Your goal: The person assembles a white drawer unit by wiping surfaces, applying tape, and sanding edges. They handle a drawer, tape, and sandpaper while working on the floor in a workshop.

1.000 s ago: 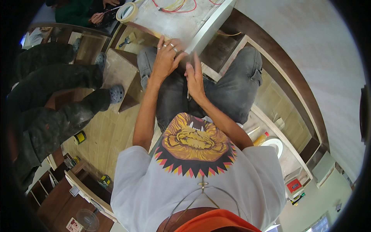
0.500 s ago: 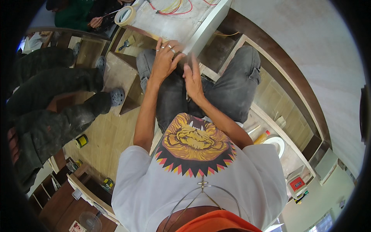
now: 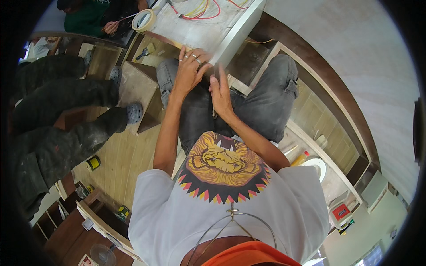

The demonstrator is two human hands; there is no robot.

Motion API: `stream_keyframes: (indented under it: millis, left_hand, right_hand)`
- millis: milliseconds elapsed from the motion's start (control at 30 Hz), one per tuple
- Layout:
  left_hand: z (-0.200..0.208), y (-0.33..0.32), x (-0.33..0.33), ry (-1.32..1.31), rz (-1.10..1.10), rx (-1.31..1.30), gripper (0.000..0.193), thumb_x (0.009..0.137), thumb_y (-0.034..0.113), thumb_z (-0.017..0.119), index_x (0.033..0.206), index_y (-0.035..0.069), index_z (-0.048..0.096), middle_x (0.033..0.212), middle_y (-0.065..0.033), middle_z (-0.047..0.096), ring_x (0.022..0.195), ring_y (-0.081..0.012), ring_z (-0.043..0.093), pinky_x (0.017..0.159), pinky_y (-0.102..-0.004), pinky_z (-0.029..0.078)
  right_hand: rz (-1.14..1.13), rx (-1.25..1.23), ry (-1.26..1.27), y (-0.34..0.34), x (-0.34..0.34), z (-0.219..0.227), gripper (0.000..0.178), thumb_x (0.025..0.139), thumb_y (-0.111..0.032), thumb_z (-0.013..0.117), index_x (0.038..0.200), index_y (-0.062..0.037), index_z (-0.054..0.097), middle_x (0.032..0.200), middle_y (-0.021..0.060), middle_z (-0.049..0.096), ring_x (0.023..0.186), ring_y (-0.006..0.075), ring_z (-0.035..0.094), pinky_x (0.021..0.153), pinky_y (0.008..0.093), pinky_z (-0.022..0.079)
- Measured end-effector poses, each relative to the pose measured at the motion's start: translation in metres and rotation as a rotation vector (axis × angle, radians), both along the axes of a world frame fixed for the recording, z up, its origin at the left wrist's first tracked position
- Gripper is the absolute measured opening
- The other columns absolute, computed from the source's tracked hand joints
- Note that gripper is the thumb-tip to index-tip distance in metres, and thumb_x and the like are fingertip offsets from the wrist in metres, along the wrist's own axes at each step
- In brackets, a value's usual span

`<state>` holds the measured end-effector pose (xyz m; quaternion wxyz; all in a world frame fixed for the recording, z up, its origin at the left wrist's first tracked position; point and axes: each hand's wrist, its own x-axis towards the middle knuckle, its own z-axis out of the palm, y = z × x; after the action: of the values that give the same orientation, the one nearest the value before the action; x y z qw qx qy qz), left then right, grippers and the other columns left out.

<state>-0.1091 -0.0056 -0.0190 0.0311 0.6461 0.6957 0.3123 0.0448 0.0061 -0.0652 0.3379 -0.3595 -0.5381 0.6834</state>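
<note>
I sit with a white wiring board [image 3: 199, 31] resting over my knees in grey jeans [image 3: 266, 97]; red and yellow wires [image 3: 199, 9] loop across its top. My left hand [image 3: 190, 71], with rings on its fingers, lies on the board's near edge, fingers loosely spread over the corner. My right hand [image 3: 220, 94] is just beside it, fingers straight and pointing up against the board's white side edge [image 3: 237, 33]. I see nothing held in either hand. What lies under the palms is hidden.
A roll of masking tape [image 3: 144, 20] sits at the board's left corner. A person in a green top [image 3: 88, 13] works beyond it. Someone's dark-trousered legs with grey clogs [image 3: 133, 113] stretch by a wooden box [image 3: 140, 88]. A white bowl [image 3: 317, 166] and yellow bottle [image 3: 299, 158] lie at right.
Both hands stay at the board's near edge. The left fingers have drawn in a little, and the right hand has slid slightly up along the side edge.
</note>
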Motion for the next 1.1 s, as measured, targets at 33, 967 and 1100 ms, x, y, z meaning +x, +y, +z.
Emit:
stream_keyframes:
  millis: [33,967,1100]
  left_hand:
    - [0.000,0.002,0.000,0.010,-0.003,0.006,0.025,0.090,0.020,0.073,0.114,0.011,0.072,0.118,-0.0054,0.067,0.122,-0.0273,0.059,0.121,-0.0554,0.022]
    - [-0.003,-0.005,-0.001,0.010,-0.012,0.018,0.025,0.089,0.019,0.074,0.113,0.010,0.073,0.116,-0.0071,0.068,0.119,-0.0281,0.061,0.120,-0.0553,0.024]
    - [0.004,-0.003,-0.004,0.029,-0.033,0.034,0.030,0.087,0.024,0.076,0.113,0.011,0.073,0.117,-0.0071,0.069,0.121,-0.0289,0.060,0.119,-0.0578,0.025]
  right_hand:
    - [0.015,-0.037,0.003,-0.004,0.000,-0.001,0.062,0.109,-0.026,0.047,0.162,-0.0016,0.026,0.123,0.0097,0.055,0.078,0.0108,0.050,0.067,0.0253,0.047]
    - [0.023,0.034,-0.050,0.011,0.001,-0.005,0.060,0.108,-0.024,0.046,0.158,0.0037,0.030,0.149,0.0242,0.044,0.125,0.0300,0.045,0.104,0.0388,0.037]
    - [0.056,-0.073,-0.059,0.006,0.010,0.004,0.061,0.107,-0.024,0.047,0.160,0.0005,0.029,0.152,0.0191,0.044,0.117,0.0249,0.054,0.096,0.0342,0.046]
